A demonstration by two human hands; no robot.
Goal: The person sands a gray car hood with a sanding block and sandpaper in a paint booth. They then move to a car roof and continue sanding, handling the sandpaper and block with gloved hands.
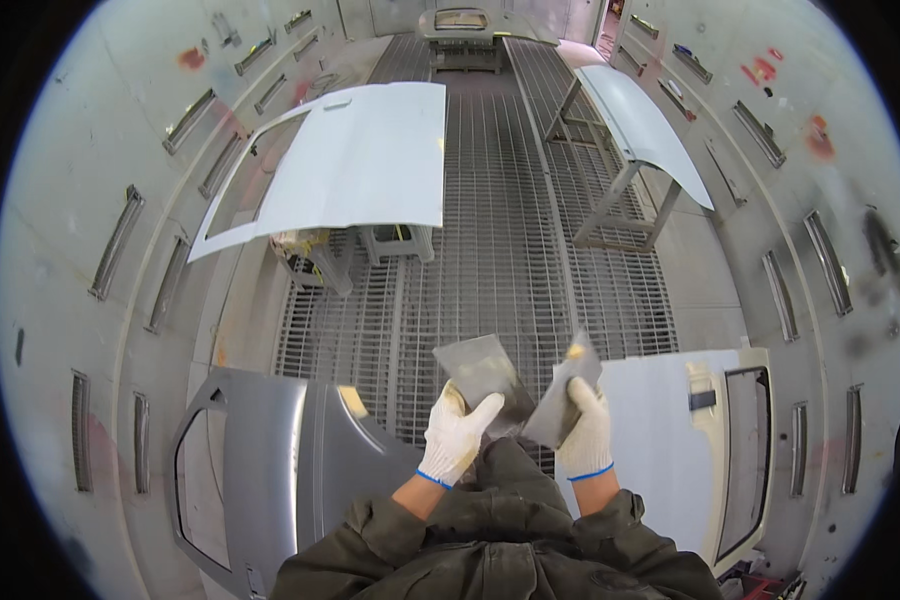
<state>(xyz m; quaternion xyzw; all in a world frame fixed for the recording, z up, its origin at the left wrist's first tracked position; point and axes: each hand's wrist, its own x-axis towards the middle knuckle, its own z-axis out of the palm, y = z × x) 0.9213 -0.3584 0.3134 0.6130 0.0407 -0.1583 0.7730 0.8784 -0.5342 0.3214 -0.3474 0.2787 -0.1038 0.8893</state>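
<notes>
My left hand (454, 435), in a white knit glove with a blue cuff edge, grips a thin grey rectangular sheet or pad (480, 367) between thumb and fingers. In a matching glove, my right hand (586, 429) holds a second grey sheet or pad (562, 397), tilted, with a yellowish spot near its top. The two pieces are close together in front of my body. What they are made of cannot be told. A dark grey car door (262, 450) lies to the left of my hands, and a pale car door (660, 427) lies to the right.
A white-coated car door (375, 157) rests on stools (397, 244) ahead on the left. Ahead on the right, a curved white body panel (630, 120) sits on a metal stand (607, 210). Metal floor grating (487, 262) runs between them. Another panel (461, 22) stands at the far end.
</notes>
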